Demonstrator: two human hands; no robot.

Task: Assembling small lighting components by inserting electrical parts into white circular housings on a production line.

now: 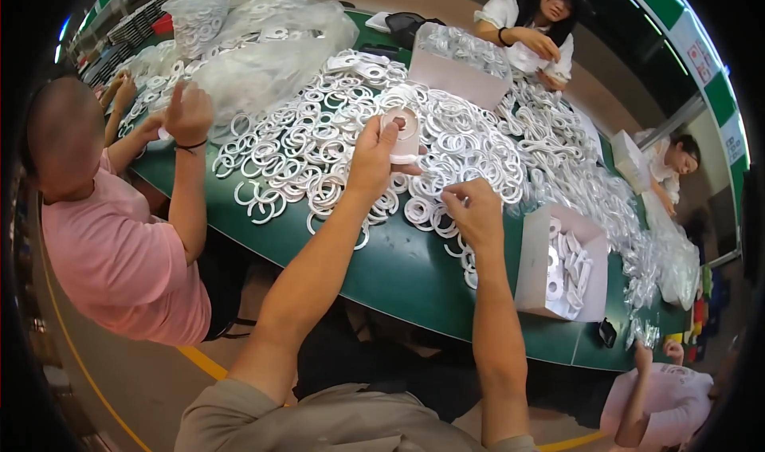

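Note:
My left hand [373, 159] is closed around a white plastic piece [408, 133], flat and oblong, with a round ring-shaped recess at its top and a thicker lower edge. The piece is raised above a wide heap of white plastic rings [319, 125] on the green table. To its right, my right hand [476, 213] hovers over the near edge of the heap. Its thumb and forefinger are pinched together, and whatever may be between them is too small to make out.
An open white box [562, 265] of white pieces stands right of my right hand. Beyond the heap are a box of clear-wrapped parts [462, 61] and large plastic bags [267, 45]. Bundled white cables [550, 133] lie to the right. A person in pink [131, 253] works close at left; others sit around.

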